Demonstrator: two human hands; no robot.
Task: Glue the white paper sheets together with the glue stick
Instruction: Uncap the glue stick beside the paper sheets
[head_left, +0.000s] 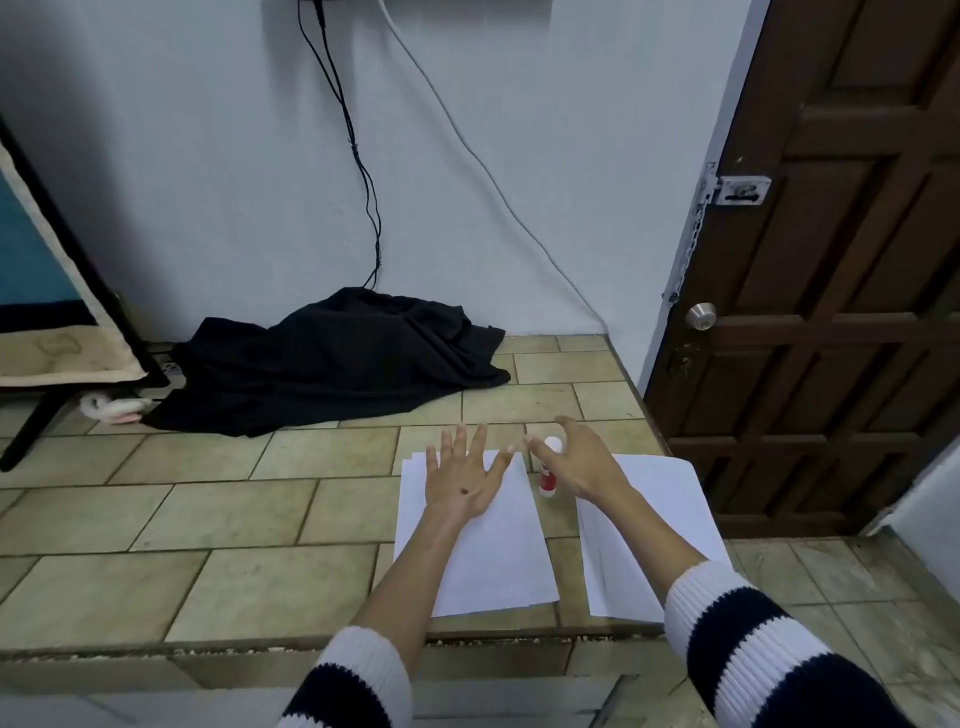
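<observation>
Two stacks of white paper sheets lie on the tiled counter: a left stack (493, 551) and a right stack (660, 499). Between them stands a glue stick (548, 478) with a red body and a white cap, upright. My left hand (465, 478) lies flat on the top end of the left stack, fingers spread. My right hand (576, 460) hovers at the glue stick with fingers curved around its cap; whether they touch it I cannot tell.
A black cloth (332, 364) lies heaped at the back of the counter against the wall, with black cables (358, 156) hanging above it. A brown wooden door (841, 312) stands at the right. The counter's front edge (260, 647) runs below my arms.
</observation>
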